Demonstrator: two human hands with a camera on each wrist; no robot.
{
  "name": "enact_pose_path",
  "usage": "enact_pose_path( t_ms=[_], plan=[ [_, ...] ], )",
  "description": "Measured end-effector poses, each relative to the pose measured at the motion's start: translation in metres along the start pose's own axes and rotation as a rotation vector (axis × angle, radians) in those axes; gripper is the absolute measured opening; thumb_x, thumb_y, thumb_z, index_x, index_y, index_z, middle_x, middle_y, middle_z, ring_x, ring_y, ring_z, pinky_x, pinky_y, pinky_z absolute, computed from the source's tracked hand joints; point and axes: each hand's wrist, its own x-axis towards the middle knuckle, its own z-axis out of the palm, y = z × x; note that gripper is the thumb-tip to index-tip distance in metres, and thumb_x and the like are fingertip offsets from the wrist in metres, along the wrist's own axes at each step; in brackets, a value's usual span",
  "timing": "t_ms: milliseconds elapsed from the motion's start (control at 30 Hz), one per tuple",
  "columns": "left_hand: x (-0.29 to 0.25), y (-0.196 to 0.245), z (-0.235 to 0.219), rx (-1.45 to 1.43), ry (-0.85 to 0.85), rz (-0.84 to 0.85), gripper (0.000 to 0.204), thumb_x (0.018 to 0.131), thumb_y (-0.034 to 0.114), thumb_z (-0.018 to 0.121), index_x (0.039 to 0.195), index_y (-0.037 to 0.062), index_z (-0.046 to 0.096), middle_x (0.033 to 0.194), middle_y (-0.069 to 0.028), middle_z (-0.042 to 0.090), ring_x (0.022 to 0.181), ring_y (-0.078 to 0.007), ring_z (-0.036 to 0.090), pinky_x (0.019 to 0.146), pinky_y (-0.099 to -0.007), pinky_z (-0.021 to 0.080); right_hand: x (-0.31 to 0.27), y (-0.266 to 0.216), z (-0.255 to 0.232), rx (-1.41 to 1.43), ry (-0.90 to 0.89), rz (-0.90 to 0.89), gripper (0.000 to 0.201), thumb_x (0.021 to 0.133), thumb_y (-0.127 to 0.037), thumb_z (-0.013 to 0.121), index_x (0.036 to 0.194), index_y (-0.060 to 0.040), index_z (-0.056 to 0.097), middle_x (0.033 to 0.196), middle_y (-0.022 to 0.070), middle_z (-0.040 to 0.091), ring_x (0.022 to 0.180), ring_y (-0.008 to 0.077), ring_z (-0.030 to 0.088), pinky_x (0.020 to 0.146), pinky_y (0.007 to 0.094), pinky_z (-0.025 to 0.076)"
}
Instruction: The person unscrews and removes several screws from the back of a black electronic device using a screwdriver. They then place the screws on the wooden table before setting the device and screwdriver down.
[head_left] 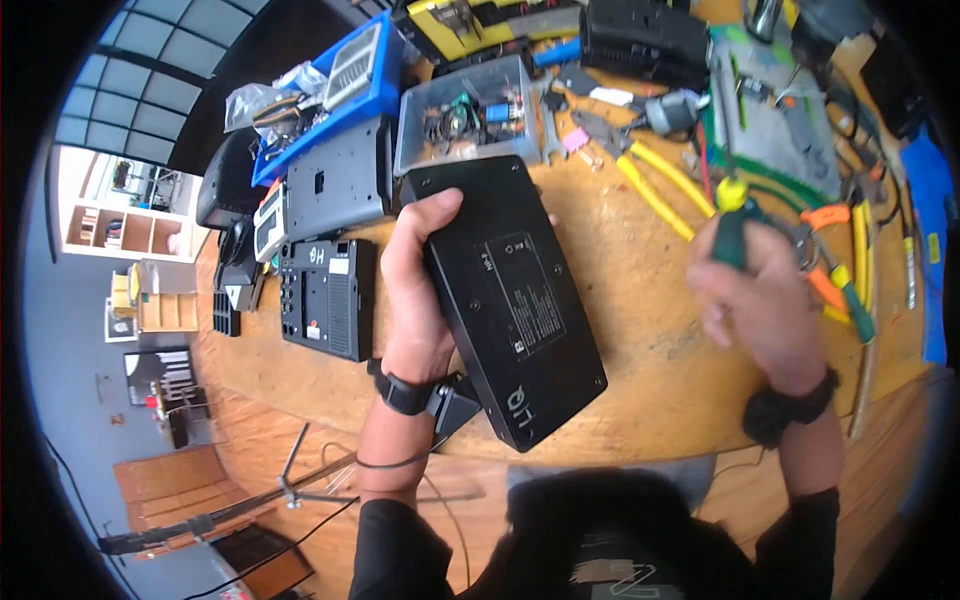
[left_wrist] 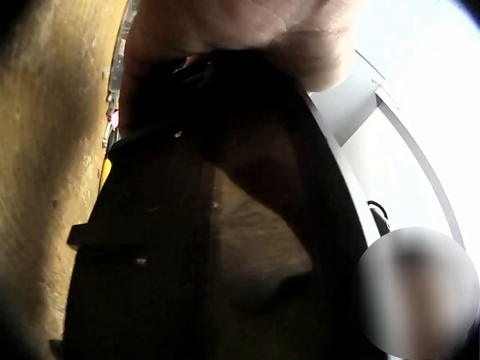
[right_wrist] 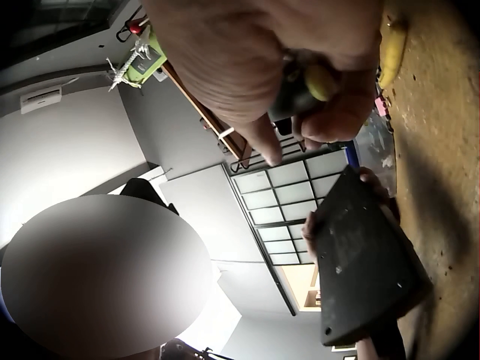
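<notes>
My left hand (head_left: 410,270) grips a flat black rectangular device (head_left: 510,300) by its left side, thumb lying over the upper edge. A printed label and small screws show on the face turned up; in the left wrist view the device (left_wrist: 150,285) is mostly in shadow below the palm. To the right, my right hand (head_left: 765,295), blurred, holds a screwdriver (head_left: 733,240) by its green and yellow handle, the shaft pointing away from me. The right wrist view shows fingers curled round that handle, with the device (right_wrist: 367,262) apart from it, beyond the hand.
Left of the device lie a second black unit (head_left: 325,300) and a black panel (head_left: 340,185). Behind stand a clear bin of small parts (head_left: 465,115) and a blue bin (head_left: 325,95). Yellow-handled pliers (head_left: 655,185), a green mat (head_left: 775,120) and orange-handled tools (head_left: 825,215) lie to the right.
</notes>
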Motion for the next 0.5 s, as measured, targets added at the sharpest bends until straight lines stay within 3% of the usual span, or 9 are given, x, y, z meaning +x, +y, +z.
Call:
enact_pose_path(
  t_ms=[133,200,400,433,500],
  plan=[
    [-0.003,-0.001,0.009,0.014,-0.019,0.183,0.068,0.091,0.045,0.055,0.134,-0.0081,0.057,0.115,-0.0279,0.071,0.098,-0.0356,0.074,0.087,-0.0424,0.063,0.001,0.009,0.005,-0.01,-0.087,0.113,0.028,0.092,-0.021,0.082,0.088,-0.0071,0.058,0.064,-0.0065,0.052,0.048,0.0046,0.048,0.043,0.023,0.037],
    [-0.009,0.0,0.02,0.06,-0.002,0.318,0.068,0.09,0.038,0.057,0.144,-0.0025,0.05,0.126,-0.0225,0.066,0.109,-0.0336,0.07,0.095,-0.044,0.06,0.003,0.014,0.009,-0.04,-0.105,0.119,0.032,0.09,-0.025,0.085,0.09,-0.0075,0.058,0.066,-0.0072,0.051,0.051,0.0035,0.047,0.045,0.0228,0.036],
    [-0.01,-0.001,0.02,0.102,0.055,0.589,0.065,0.091,0.032,0.057,0.146,-0.0001,0.045,0.123,-0.0188,0.064,0.109,-0.0284,0.067,0.095,-0.0407,0.057,-0.004,0.036,0.027,-0.188,-0.225,-0.132,0.067,0.083,-0.032,0.091,0.131,0.0001,0.057,0.082,-0.0064,0.057,0.069,0.0022,0.05,0.062,0.0211,0.042],
    [-0.01,-0.001,0.02,0.089,0.051,0.63,0.063,0.092,0.029,0.058,0.146,0.0002,0.044,0.122,-0.0184,0.064,0.108,-0.0264,0.067,0.095,-0.0388,0.056,-0.003,0.039,0.027,-0.149,-0.291,-0.088,0.084,0.08,-0.032,0.094,0.143,0.0015,0.051,0.088,-0.0045,0.059,0.073,0.0033,0.051,0.066,0.0221,0.043],
    [-0.011,-0.002,0.021,0.059,0.053,0.672,0.062,0.092,0.025,0.06,0.147,0.0006,0.042,0.12,-0.0177,0.064,0.106,-0.0238,0.066,0.095,-0.0366,0.055,-0.004,0.038,0.03,-0.234,-0.321,-0.035,0.085,0.078,-0.031,0.095,0.143,0.0015,0.05,0.091,-0.0027,0.06,0.075,0.0037,0.052,0.066,0.022,0.043]
  ],
)
